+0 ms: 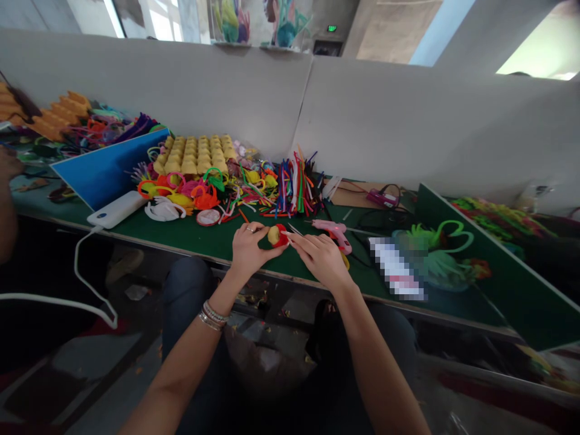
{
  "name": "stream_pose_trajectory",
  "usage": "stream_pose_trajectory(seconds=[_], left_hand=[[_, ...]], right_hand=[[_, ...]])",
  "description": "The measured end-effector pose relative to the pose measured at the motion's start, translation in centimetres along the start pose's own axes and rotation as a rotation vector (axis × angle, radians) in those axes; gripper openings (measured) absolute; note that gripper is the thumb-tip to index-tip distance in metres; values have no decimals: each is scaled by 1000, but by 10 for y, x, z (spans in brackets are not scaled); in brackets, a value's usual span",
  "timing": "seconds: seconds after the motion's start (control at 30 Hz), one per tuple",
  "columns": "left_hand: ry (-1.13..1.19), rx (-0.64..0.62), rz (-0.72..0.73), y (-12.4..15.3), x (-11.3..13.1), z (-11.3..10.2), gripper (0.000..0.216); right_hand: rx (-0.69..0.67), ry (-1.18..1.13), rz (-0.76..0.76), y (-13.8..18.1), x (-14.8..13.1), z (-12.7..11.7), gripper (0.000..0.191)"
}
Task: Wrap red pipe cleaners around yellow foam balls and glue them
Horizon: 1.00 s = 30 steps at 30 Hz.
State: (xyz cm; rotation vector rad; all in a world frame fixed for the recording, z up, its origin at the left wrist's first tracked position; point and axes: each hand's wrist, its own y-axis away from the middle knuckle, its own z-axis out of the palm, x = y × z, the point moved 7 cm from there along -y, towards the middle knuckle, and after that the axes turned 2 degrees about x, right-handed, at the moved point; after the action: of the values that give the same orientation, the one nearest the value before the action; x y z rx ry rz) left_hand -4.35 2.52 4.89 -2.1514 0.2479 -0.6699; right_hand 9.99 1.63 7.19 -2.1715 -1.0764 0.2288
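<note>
Between thumb and fingers, my left hand (247,248) grips a small round craft piece (273,235) with a yellow face and a red part on its right. My right hand (322,254) has its fingers closed at the red edge, touching it from the right. Thin pointed metal tips (295,229) show just behind those fingers, and something yellow (345,260) peeks out past the knuckles. Whether these belong to one tool is hidden by the hand. A pink glue gun (334,232) lies beyond my right hand on the green tabletop.
Behind my hands stand bundled pipe cleaners (296,184), a yellow egg-crate tray (197,154) and colourful fuzzy pieces (203,196). A white power strip (116,210) lies left, a phone (396,269) right. Blue (118,163) and green (498,266) dividers flank the space. Another person's arm (8,187) shows far left.
</note>
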Motion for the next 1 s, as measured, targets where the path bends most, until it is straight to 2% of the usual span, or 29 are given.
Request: stream_pose_trajectory(seconds=[0.27,0.43,0.77,0.87,1.0], left_hand=[[1,-74,-17,4,-5,13,41],[7,-68,-5,5,-6,14,42],[159,6,-5,0,-7,9,42],[194,-16,-26,2,-9,13,43],[255,-85,-68,4,-10,19,46]], right_hand=[[-83,-101,110,1,8,8,28],[-88,-154,119,3,8,11,27],[26,105,-13,4,-2,4,31],[40,125,-28,6,-2,7,33],[-12,124,-17,8,0,13,34]])
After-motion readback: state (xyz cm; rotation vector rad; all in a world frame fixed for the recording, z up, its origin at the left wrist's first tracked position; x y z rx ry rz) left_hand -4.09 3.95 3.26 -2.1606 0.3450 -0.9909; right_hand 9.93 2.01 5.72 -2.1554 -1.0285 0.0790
